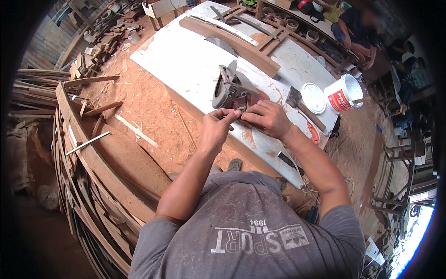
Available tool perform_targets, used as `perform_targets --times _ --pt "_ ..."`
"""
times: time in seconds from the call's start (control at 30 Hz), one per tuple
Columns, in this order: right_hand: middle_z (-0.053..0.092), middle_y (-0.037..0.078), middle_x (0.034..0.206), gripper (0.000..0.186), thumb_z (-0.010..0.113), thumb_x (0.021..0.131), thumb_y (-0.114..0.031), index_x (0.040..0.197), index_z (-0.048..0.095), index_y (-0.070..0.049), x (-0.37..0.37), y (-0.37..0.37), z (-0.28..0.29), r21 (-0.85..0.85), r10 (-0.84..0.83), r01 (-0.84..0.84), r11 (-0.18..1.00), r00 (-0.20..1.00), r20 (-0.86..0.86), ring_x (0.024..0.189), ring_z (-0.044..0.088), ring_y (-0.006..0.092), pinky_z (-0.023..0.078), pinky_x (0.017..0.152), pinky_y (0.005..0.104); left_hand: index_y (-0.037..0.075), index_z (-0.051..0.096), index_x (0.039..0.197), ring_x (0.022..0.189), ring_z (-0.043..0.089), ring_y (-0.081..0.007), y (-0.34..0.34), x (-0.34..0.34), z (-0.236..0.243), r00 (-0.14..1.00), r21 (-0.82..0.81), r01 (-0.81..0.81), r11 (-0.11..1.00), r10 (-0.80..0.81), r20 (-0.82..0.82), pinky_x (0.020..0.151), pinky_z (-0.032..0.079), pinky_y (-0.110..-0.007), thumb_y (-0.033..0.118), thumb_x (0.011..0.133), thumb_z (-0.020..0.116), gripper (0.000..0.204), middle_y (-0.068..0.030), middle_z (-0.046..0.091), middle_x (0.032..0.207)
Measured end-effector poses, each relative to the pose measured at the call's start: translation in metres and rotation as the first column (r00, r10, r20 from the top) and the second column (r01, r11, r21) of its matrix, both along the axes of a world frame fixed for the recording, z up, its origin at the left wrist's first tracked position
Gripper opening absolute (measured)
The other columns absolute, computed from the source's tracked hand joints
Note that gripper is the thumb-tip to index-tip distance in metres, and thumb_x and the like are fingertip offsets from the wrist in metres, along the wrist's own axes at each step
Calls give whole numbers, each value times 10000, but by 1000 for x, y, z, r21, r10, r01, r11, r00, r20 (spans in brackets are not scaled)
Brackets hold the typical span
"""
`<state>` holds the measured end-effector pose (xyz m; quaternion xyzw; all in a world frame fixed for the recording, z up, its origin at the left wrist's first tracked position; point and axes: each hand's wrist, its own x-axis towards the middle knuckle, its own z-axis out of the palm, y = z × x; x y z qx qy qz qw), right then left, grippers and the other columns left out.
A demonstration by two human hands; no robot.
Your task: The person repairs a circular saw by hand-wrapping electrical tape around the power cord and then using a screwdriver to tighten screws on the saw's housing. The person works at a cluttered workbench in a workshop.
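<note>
A grimy metal power tool (231, 86), which looks like a saw, rests on a white-topped workbench (158, 60). At its near end, my left hand (216, 124) and my right hand (267, 118) meet with fingers pinched together around some small part that I cannot make out. A loose circular blade (217, 45) lies beyond the tool, partly behind a long wooden board (241, 46). To the right are a mallet-like tool (306, 109), a white lid (313, 95) and a white bucket with a red label (339, 95). A dark narrow tool (288, 160) lies near the bench's near corner.
Long timber strips (81, 153) are piled along my left, with offcuts (107, 35) farther back on the sawdust floor. A wooden frame (274, 37) lies at the bench's far side. Another person (353, 32) is beyond it at upper right. Chair frames (392, 176) stand at right.
</note>
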<state>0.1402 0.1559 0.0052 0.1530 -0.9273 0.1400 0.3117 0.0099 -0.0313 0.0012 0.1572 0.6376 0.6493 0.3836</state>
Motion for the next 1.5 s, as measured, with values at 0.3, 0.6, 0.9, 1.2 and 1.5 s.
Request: perform_targets --times 0.3,0.6,0.9,1.2,1.5 --pt "723 29 952 227 822 865 -143 1082 758 -129 -1 10 14 -49 30 -21 999 983 181 880 704 258 576 765 397 -25 781 1069 985 671 -107 3 18 -19 989 278 -145 950 142 29 878 537 -269 92 995 818 143 -52 750 1052" --pt "767 100 997 200 819 941 -175 1105 763 -74 -9 7 30 -373 27 154 915 898 438 956 739 319 574 884 425 68 801 1064 1036 707 -202 -7 3 -39 757 340 112 934 142 -638 893 563 -329 33 919 856 159 -88 736 1097" --pt "753 105 1097 230 785 984 -249 1121 764 -66 -16 13 29 -287 87 91 954 829 553 1078 713 342 503 1080 440 134 817 1004 973 683 -260 -16 -12 -36 271 200 213 956 138 -952 830 569 -419 51 805 893 229 -55 682 1013" --pt "772 125 1043 279 808 991 -274 1139 795 -37 -22 14 40 -505 246 263 822 637 731 1029 732 232 565 945 389 115 809 1021 947 662 -271 -16 -17 -31 95 140 334 932 114 -989 844 569 -429 58 791 894 252 -62 661 988" --pt "754 71 913 174 830 950 -259 983 788 -94 -12 10 34 -6 -22 25 1000 965 262 819 751 287 611 737 395 26 682 1107 1024 690 -335 -18 -12 -13 459 171 256 951 37 -888 906 577 -433 16 878 781 249 -142 636 1060"
